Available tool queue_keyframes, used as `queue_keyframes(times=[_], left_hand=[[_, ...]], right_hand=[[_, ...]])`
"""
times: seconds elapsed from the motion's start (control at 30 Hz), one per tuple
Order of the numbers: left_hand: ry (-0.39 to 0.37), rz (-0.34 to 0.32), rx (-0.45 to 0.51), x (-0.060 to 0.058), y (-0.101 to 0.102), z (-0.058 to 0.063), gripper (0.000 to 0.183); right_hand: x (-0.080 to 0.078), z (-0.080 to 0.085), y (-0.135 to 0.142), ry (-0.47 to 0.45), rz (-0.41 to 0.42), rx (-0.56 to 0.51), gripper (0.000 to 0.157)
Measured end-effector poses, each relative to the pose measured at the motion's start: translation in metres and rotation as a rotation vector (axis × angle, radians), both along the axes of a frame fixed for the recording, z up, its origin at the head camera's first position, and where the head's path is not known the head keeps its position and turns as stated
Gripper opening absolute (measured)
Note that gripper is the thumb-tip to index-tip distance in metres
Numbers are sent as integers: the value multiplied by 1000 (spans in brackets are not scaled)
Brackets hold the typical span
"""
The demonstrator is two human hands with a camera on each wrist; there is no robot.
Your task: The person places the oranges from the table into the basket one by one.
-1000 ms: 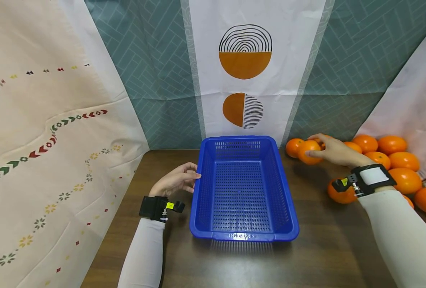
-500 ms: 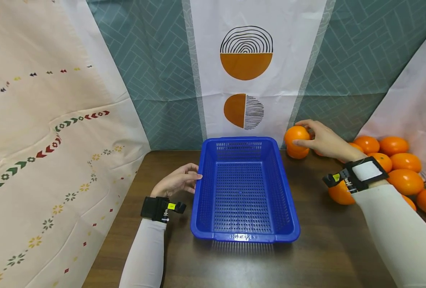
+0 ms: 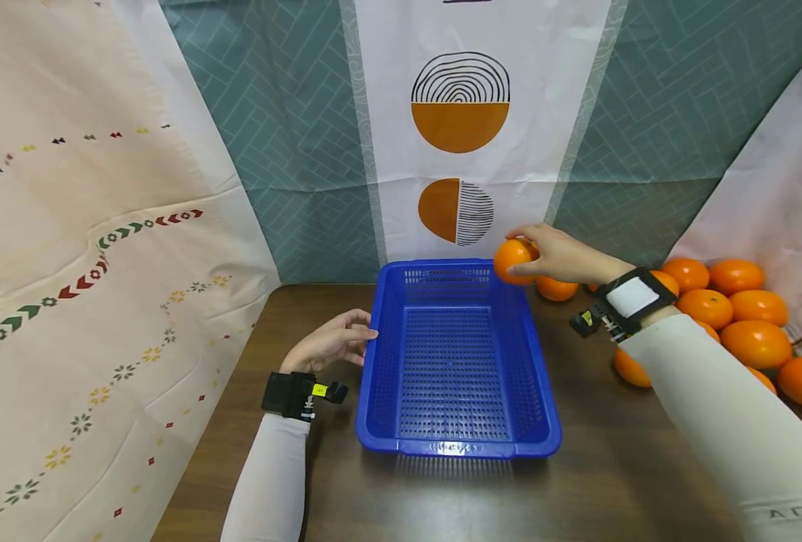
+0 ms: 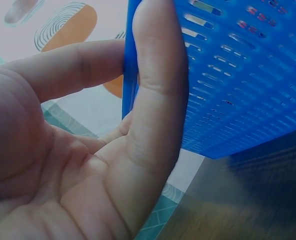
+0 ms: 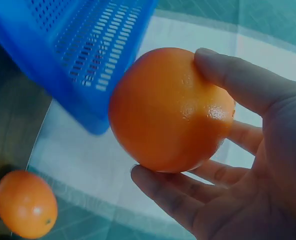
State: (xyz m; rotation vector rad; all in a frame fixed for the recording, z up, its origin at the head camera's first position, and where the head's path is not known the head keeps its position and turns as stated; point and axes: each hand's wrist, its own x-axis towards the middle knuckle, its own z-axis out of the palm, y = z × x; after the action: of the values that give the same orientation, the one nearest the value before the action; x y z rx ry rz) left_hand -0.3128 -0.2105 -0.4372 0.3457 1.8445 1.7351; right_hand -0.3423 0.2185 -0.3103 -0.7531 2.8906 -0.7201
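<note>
A blue perforated plastic basket (image 3: 455,449) stands on the brown table with nothing in it. At its left side, my left hand (image 3: 329,340) pinches the rim between thumb and fingers; the left wrist view shows the thumb and a finger on either side of the basket wall (image 4: 238,85). My right hand (image 3: 563,252) holds an orange (image 3: 511,261) over the basket's back right corner. In the right wrist view, thumb and fingertips span this orange (image 5: 168,110), which overlaps the basket's rim there.
A pile of several oranges (image 3: 756,344) lies at the table's right side. One orange (image 3: 555,289) sits near the back, just right of the basket, and another (image 3: 631,367) is partly under the right forearm. Patterned cloths (image 3: 306,150) hang behind and at the sides.
My right hand has lifted the orange from the back right group and carried it left to the basket's back right corner. My left hand stays at the rim.
</note>
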Motion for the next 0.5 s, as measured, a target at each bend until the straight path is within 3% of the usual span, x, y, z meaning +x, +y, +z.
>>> queue_keyframes(times=[0.2, 0.5], left_hand=[[-3, -7, 4, -1, 0, -2, 31], [-2, -9, 5, 0, 0, 0, 33]], right_hand=[[-12, 1, -37, -32, 55, 52, 57], [-21, -14, -83, -74, 98, 122, 60]])
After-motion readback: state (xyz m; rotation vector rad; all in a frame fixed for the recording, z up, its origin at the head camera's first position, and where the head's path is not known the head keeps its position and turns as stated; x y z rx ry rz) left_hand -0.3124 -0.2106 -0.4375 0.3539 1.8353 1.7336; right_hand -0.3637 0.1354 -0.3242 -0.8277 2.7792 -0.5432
